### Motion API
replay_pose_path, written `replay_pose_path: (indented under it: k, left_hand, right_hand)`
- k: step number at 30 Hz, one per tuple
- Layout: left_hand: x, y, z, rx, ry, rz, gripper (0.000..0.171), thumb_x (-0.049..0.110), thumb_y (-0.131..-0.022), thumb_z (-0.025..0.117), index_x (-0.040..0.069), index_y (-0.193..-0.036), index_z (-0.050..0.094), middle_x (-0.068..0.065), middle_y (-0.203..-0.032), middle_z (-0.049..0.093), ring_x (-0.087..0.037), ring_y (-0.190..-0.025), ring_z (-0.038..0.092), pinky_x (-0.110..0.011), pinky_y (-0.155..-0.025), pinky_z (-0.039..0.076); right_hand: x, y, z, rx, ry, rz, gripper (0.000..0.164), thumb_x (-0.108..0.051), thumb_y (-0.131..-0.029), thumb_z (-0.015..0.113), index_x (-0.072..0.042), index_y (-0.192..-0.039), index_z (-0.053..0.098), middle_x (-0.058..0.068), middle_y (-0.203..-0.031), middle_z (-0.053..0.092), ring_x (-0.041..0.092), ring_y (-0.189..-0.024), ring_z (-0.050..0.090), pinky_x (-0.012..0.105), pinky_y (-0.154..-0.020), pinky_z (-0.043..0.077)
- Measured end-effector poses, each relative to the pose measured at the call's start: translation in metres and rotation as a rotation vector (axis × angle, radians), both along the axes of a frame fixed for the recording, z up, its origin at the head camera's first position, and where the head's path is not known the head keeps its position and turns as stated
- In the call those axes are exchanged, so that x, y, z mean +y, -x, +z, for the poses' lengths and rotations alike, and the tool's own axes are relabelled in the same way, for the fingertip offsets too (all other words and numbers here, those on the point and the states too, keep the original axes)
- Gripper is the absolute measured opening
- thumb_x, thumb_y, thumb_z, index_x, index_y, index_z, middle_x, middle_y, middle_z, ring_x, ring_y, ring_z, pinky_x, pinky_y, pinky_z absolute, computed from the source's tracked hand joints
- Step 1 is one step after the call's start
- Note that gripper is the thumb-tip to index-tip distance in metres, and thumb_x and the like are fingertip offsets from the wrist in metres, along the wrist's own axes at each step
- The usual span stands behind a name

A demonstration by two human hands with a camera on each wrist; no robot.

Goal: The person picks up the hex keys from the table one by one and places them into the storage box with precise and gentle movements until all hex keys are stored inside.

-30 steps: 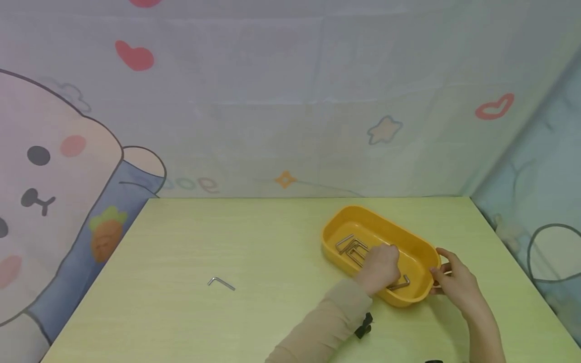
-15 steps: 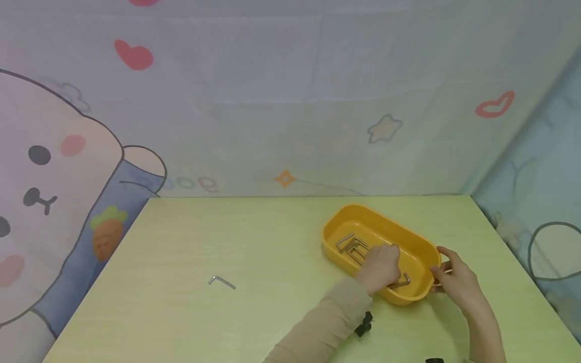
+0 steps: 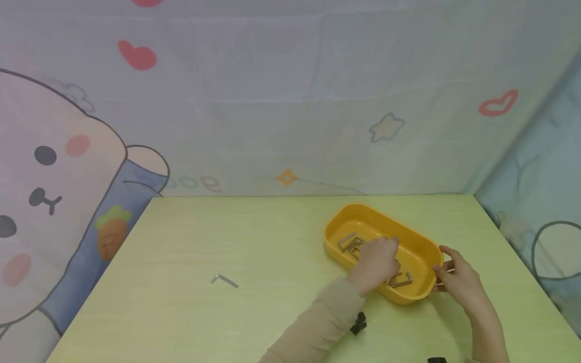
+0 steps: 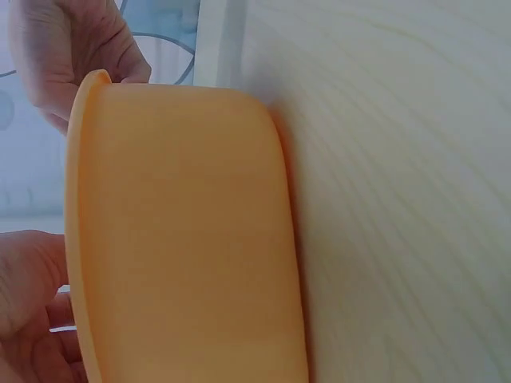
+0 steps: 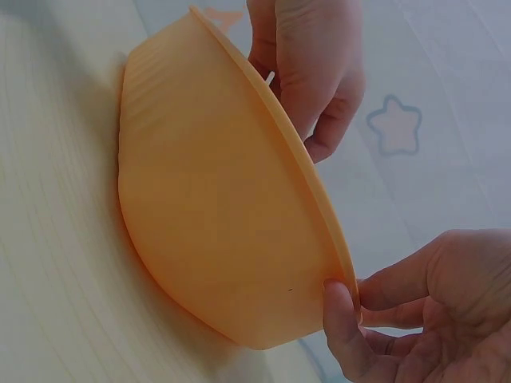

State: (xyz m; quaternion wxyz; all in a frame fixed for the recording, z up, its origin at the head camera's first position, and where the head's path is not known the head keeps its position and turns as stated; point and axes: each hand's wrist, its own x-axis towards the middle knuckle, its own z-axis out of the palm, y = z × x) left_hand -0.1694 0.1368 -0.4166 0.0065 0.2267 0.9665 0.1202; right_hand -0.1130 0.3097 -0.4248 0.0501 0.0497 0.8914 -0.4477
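Observation:
A yellow plastic tray [image 3: 386, 222] stands on the table, with several metal Allen keys [image 3: 347, 241] inside toward its left end. My left hand [image 3: 374, 264] reaches down into the tray, its curled fingers mostly hidden in the head view. In the right wrist view, a small light tip [image 5: 270, 78] pokes up past the rim beside those fingers, like the end of an Allen key in their grip. Other Allen keys lie to the right of that hand. My right hand [image 3: 460, 280] pinches the tray's right end, thumb and fingers on either side of the rim.
A single Allen key [image 3: 224, 280] lies on the table [image 3: 181, 327] left of the tray. Black wrist-camera parts [image 3: 358, 323] show under the left sleeve. A printed cloth [image 3: 245, 101] hangs behind the table's back edge.
My left hand has shifted slightly left within the tray, uncovering more of the Allen keys to its right. My right hand keeps its hold on the rim.

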Motion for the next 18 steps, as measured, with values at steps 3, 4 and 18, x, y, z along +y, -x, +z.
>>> replay_pose_path:
  k: [3, 4, 18]
  left_hand:
    - [-0.004, -0.003, 0.002, 0.036, -0.025, -0.022, 0.009, 0.015, -0.082, 0.068, 0.019, -0.085, 0.06, 0.008, -0.064, 0.053, -0.005, -0.051, 0.043, -0.02, -0.041, 0.034]
    - [-0.006, -0.004, 0.002, 0.058, -0.028, -0.028, 0.009, 0.016, -0.082, 0.067, 0.019, -0.083, 0.059, 0.008, -0.065, 0.053, -0.005, -0.051, 0.043, -0.019, -0.042, 0.033]
    - [-0.038, -0.02, 0.012, 0.222, -0.042, -0.025, 0.009, 0.025, -0.085, 0.068, 0.02, -0.084, 0.061, 0.01, -0.073, 0.057, -0.004, -0.057, 0.045, -0.017, -0.049, 0.031]
  right_hand:
    - [0.0, 0.0, 0.0, -0.002, 0.003, -0.001, 0.057, -0.006, -0.099, 0.043, 0.011, -0.146, 0.016, 0.02, -0.102, 0.044, 0.007, -0.075, 0.059, 0.024, -0.065, 0.058]
    - [0.0, 0.0, -0.001, -0.002, 0.005, -0.001, 0.057, -0.006, -0.099, 0.043, 0.011, -0.146, 0.017, 0.02, -0.102, 0.044, 0.007, -0.075, 0.059, 0.024, -0.065, 0.058]
    - [0.0, 0.001, -0.001, -0.01, 0.008, -0.008, 0.057, -0.007, -0.099, 0.044, 0.01, -0.147, 0.016, 0.021, -0.104, 0.043, 0.009, -0.077, 0.059, 0.024, -0.065, 0.058]
